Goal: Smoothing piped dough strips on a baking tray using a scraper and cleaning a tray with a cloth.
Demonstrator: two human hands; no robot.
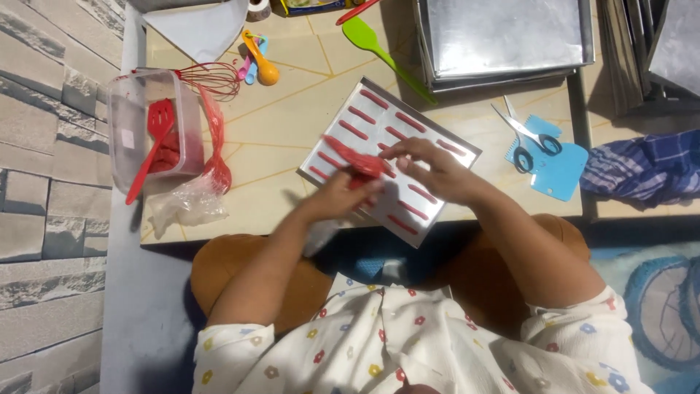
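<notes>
Left hand and right hand both clamped on red piping bag, blurred, over baking tray at desk centre. Tray lined with pale sheet, rows of red piped strips. Plastic tub with red spatula at 9 o'clock. Green spatula at 12. Scissors on blue scraper at 3 o'clock.

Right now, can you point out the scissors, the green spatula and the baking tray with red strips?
scissors (526, 136): head view, where the blades cross.
green spatula (362, 35): head view, on its flat head.
baking tray (437, 158): head view, bare lining near right edge.
</notes>
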